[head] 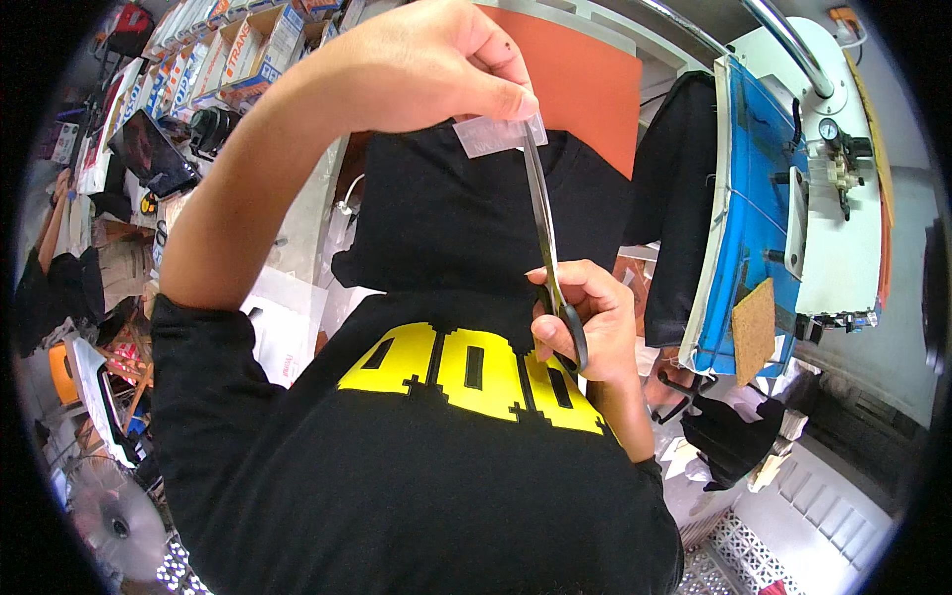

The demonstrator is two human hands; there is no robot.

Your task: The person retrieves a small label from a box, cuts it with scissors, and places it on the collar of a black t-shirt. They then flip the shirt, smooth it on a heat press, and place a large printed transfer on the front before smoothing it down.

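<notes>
Between the thumb and fingers of my left hand is a small translucent film piece bearing faint writing. My right hand grips the handles of a pair of scissors, whose blades point away from me. The blade tips reach the film's right part, near my left thumb. Beneath both hands a black T-shirt lies spread out, with its neckline at the far end. Beyond the neckline shows an orange pad. Whether the blades are parted cannot be made out.
On the right stands a press machine with a blue-covered platen, a pressure gauge and black cloth beside it. Cardboard boxes and a tablet-like device are at left. A fan stands lower left.
</notes>
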